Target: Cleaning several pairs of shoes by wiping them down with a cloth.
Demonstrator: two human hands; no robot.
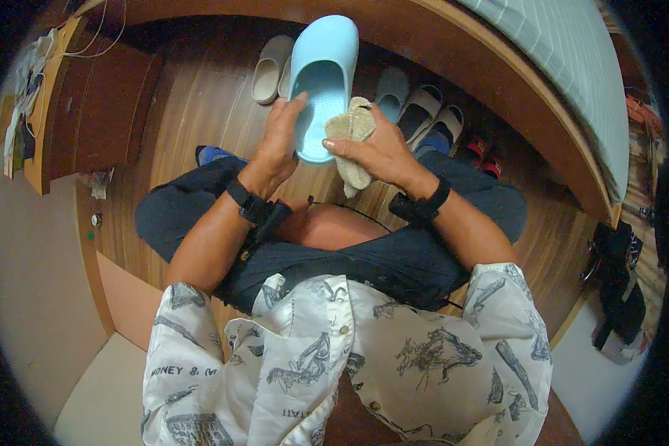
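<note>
My left hand [280, 131] grips a light blue rubber clog [324, 47] along its left side, thumb inside the rim and the other fingers hidden beneath. The clog is held up in front of me, toe pointing away, with its opening and dimpled insole facing me. A beige terry cloth [352, 125] is bunched in my right hand [387, 148], my thumb lying across it. The cloth is against or just beside the clog's right heel edge; whether they touch I cannot tell.
Under the wooden bed frame [496, 33] stand beige clogs [267, 78], a grey-blue clog [393, 92], strapped sandals [423, 108] and red slippers [476, 148]. A wooden cabinet [100, 111] is at left. Dark clothing or a bag [619, 284] hangs at right. Wood-plank floor [200, 111] lies below.
</note>
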